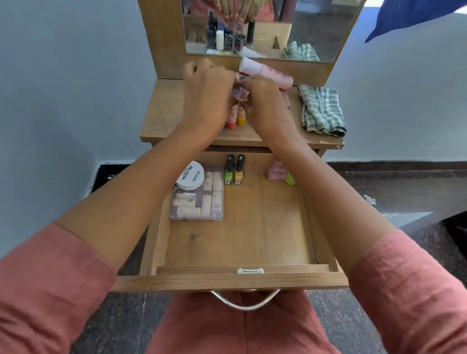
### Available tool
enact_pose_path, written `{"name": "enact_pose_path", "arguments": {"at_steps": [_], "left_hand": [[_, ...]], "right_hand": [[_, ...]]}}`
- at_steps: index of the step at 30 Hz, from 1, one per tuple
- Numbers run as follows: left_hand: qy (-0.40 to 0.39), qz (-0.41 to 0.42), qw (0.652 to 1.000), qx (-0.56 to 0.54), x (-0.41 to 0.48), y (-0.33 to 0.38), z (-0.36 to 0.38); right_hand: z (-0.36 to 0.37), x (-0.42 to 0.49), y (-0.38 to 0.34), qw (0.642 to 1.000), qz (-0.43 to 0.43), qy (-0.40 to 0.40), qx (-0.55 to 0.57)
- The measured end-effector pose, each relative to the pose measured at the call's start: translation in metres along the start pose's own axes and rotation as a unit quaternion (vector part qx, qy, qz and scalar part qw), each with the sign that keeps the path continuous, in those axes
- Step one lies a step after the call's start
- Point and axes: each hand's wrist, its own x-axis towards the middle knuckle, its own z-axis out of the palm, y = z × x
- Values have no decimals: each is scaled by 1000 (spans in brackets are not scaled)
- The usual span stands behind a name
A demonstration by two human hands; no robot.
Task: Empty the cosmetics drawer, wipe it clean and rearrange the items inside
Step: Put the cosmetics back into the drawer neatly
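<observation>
Head view: a person sits at a wooden dressing table (164,111) with the drawer (229,279) pulled out over their lap.
Left hand (207,94): over the tabletop, fingers curled round the left side of a tight cluster of small bottles (236,117).
Right hand (266,105): fingers curled against the cluster's right side, so both hands hold the bottles between them, fingertips meeting over the caps.
Small bottles: upright on the tabletop; only an orange base and a yellow base show below the hands.
Pink tube (270,74): lying on its side at the back of the tabletop, just beyond the right hand.
Checked cloth (322,111): crumpled at the right end of the tabletop, apart from the hands.
Drawer contents: a clear plastic case (198,204) of pale nail tips at back left, with a white round jar (190,176) marked NAIL POLISH resting on its far corner.
Back wall of drawer: a green nail polish (228,171) and a yellow nail polish (239,171) stand side by side, black caps up.
Back right corner: a pink bottle (276,169) and a lime-green item (290,179), partly hidden by the right forearm.
Mirror (316,24): reflects the fingers reaching down onto bottle tops.
</observation>
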Motion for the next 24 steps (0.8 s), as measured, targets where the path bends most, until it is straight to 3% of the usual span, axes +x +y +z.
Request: {"name": "enact_pose_path", "arguments": {"at_steps": [5,15,20,24], "left_hand": [[-17,-6,999,-33,1,0,1],[-63,23,994,-91,-4,8,-6],[-82,34,972,-218,-20,16,-2],[-95,33,964,-244,-37,34,1]], "right_hand": [[3,3,5,999,8,29,12],[-16,-14,17,993,102,20,62],[-31,-39,25,993,100,21,55],[-40,-60,34,991,118,6,69]]}}
